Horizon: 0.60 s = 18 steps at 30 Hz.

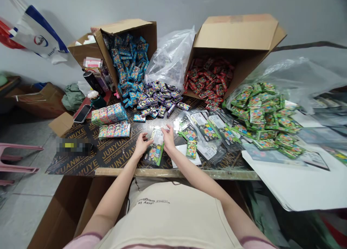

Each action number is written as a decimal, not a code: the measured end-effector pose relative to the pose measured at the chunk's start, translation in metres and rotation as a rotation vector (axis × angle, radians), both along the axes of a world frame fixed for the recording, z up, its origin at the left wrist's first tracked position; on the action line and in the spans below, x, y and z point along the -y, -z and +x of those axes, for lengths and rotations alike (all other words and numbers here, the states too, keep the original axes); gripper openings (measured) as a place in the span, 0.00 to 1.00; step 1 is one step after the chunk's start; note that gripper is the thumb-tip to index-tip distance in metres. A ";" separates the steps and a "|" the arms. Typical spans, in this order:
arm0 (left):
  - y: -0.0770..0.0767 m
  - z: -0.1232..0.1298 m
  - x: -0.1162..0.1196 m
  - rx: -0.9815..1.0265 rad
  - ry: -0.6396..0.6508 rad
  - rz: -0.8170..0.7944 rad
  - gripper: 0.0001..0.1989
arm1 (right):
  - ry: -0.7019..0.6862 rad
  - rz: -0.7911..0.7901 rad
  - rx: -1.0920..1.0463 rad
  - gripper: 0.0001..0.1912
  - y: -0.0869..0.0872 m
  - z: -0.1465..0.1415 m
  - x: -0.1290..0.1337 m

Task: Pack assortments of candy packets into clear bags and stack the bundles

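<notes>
A clear plastic pouch with a black and green printed front (154,154) lies at the table's near edge, between my hands. My left hand (142,144) is at the pouch's left side, thumb and fingers bent toward it. On the right side, my right hand (168,137) pinches the pouch's upper part near the white label. Just right of my right hand, a small green packet (191,149) rests on a white card (180,158). More printed pouches (206,128) overlap farther right.
Behind stand a carton of blue packets (130,57) and a carton of red packets (210,77), with purple packets (159,95) between. Green packets (260,111) are heaped right. Stacked boxes (108,113), a phone (82,114) and a jar (96,99) sit left.
</notes>
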State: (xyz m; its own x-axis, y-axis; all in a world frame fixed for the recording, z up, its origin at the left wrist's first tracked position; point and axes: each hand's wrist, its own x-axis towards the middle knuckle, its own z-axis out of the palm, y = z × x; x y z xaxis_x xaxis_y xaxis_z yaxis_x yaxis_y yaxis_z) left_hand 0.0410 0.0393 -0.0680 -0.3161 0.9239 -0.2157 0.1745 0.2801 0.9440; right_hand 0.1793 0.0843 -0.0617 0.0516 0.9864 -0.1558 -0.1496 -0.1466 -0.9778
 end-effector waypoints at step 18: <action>-0.059 0.033 0.013 0.493 -0.128 0.224 0.25 | 0.074 -0.239 -0.452 0.20 -0.056 0.002 0.031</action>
State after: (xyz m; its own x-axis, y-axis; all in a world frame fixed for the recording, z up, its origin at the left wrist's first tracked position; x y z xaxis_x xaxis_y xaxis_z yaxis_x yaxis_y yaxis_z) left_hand 0.0744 0.0264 -0.0086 -0.3399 0.9252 -0.1686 -0.3251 0.0527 0.9442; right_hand 0.1814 0.0533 -0.0061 -0.0051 0.9169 -0.3990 -0.5679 -0.3310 -0.7536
